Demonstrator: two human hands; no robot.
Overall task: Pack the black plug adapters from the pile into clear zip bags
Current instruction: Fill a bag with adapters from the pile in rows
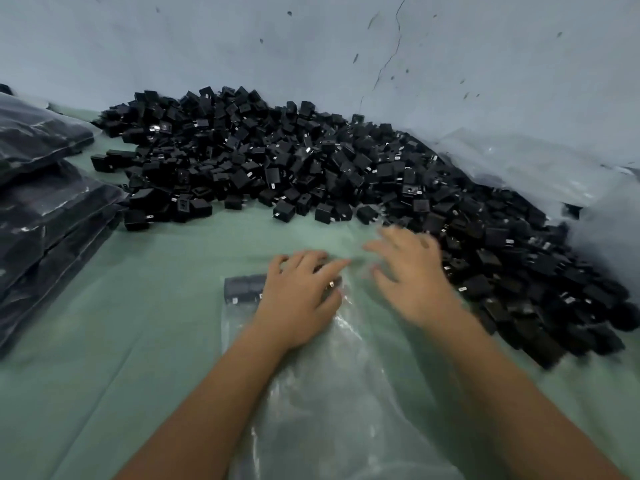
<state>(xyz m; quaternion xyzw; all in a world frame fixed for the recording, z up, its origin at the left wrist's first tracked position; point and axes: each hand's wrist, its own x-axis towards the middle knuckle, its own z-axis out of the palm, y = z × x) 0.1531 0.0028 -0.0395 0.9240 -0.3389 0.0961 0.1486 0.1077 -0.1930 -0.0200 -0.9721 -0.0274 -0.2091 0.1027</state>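
Green cloth-covered desk (138, 341) by grey wall | filled clear plastic bags of adapters (45, 202) stacked left | big pile of black plug adapters (311, 161) unpacked | my left hand (298, 299) flat on clear zip bag (332, 393) holding few adapters | right hand (412, 271) open, blurred, beside pile

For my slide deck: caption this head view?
Left hand presses adapters inside a clear zip bag; right hand reaches toward the pile.

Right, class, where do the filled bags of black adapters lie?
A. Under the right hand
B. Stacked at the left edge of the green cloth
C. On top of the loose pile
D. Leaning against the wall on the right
B: the filled bags are stacked at the left edge of the green cloth, beside the loose pile.
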